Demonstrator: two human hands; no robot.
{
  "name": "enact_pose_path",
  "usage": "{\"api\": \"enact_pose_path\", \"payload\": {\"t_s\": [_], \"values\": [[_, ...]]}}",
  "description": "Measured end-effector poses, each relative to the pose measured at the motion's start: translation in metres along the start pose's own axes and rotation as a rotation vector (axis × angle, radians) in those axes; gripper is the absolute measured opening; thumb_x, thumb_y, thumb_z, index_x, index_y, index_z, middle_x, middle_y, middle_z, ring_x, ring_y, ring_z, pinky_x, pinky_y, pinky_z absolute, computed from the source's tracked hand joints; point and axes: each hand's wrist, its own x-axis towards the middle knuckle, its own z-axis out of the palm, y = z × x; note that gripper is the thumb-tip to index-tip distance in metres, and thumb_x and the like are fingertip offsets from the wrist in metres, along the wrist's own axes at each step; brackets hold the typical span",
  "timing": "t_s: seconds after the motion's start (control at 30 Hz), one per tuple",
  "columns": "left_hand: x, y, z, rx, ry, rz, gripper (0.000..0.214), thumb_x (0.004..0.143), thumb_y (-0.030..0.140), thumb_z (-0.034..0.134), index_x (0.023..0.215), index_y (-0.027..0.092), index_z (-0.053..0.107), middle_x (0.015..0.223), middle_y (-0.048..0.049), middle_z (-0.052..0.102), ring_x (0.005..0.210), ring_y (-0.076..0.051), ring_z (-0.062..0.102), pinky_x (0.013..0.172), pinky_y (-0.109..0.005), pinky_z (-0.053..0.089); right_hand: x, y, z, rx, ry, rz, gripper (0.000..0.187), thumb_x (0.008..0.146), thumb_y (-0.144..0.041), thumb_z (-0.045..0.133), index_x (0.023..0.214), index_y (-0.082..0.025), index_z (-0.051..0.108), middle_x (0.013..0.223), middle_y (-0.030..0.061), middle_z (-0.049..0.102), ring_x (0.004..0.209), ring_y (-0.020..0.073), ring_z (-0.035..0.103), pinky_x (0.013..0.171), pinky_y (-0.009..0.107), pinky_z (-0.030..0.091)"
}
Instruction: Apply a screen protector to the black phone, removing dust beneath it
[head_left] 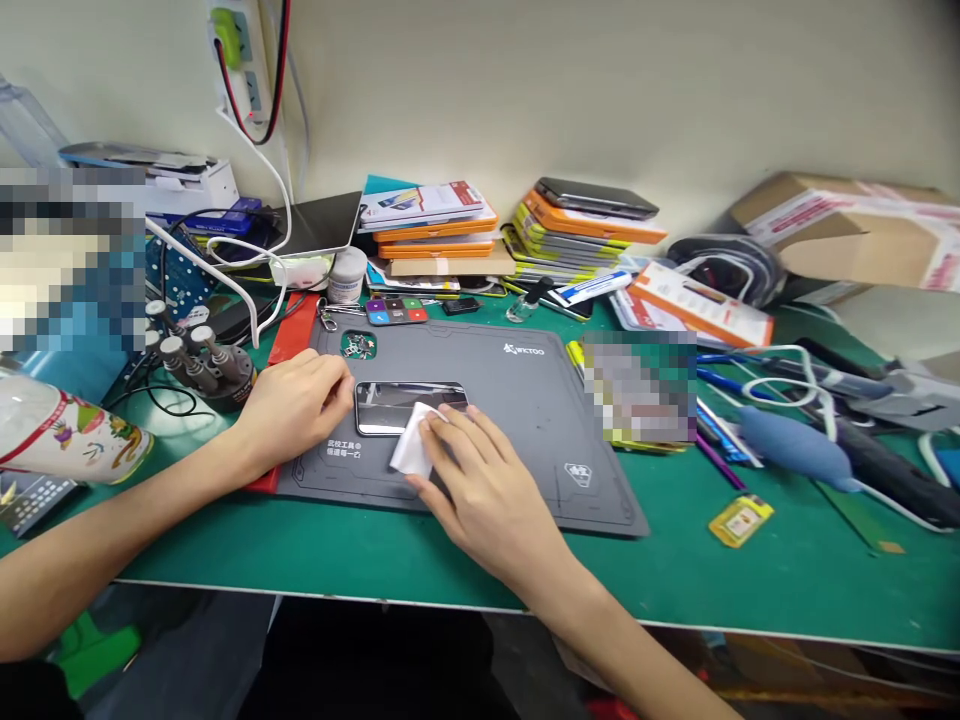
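A smartphone (379,405) with a dark, glossy screen lies face up on a grey work mat (517,430). My left hand (296,415) is curled closed at the phone's left end, against or very near its edge. Its fingertips are tucked under, so what they hold, if anything, is hidden. Across the phone's right part reaches my right hand (480,470), pressing a folded white wipe (411,448) onto the screen with its fingers. The wipe hangs over the phone's near edge onto the mat.
A screwdriver holder (196,365) and a patterned cup (71,430) stand left. Boxed parts (435,225) are stacked along the wall. Tools, cables and a blue air blower (795,447) crowd the right. A yellow-edged piece (741,520) lies near the front.
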Motion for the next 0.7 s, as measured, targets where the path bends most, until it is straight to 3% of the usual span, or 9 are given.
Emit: {"api": "enact_pose_path", "payload": {"t_s": [0.13,0.3,0.7], "values": [[0.0,0.001,-0.001,-0.01,0.004,-0.009,0.026,0.106,0.027,0.045,0.084,0.02,0.056,0.074,0.0,0.064,0.072,-0.018,0.058,0.064,-0.032,0.037,-0.015,0.016,-0.005,-0.053,-0.012,0.028,0.044,0.106,-0.033,0.054,0.135,-0.001,0.063,0.132,0.0217,0.07,0.13,0.0352,0.063,0.118,0.058,0.049],[0.0,0.001,-0.001,-0.018,0.001,-0.015,0.025,0.105,0.027,0.045,0.084,0.02,0.057,0.074,0.0002,0.064,0.071,-0.018,0.059,0.064,-0.032,0.038,-0.021,0.016,-0.003,-0.045,0.024,0.049,0.047,0.104,-0.035,0.059,0.137,-0.001,0.061,0.127,0.0233,0.069,0.129,0.0366,0.063,0.116,0.059,0.051],[0.001,-0.001,-0.005,0.013,-0.05,-0.072,0.028,0.106,0.03,0.044,0.085,0.021,0.059,0.074,0.0,0.064,0.074,-0.018,0.062,0.065,-0.032,0.041,0.015,-0.019,0.006,0.041,0.081,0.026,0.054,0.104,-0.041,0.057,0.128,0.007,0.067,0.126,0.0257,0.072,0.127,0.0353,0.064,0.122,0.053,0.047]]}}
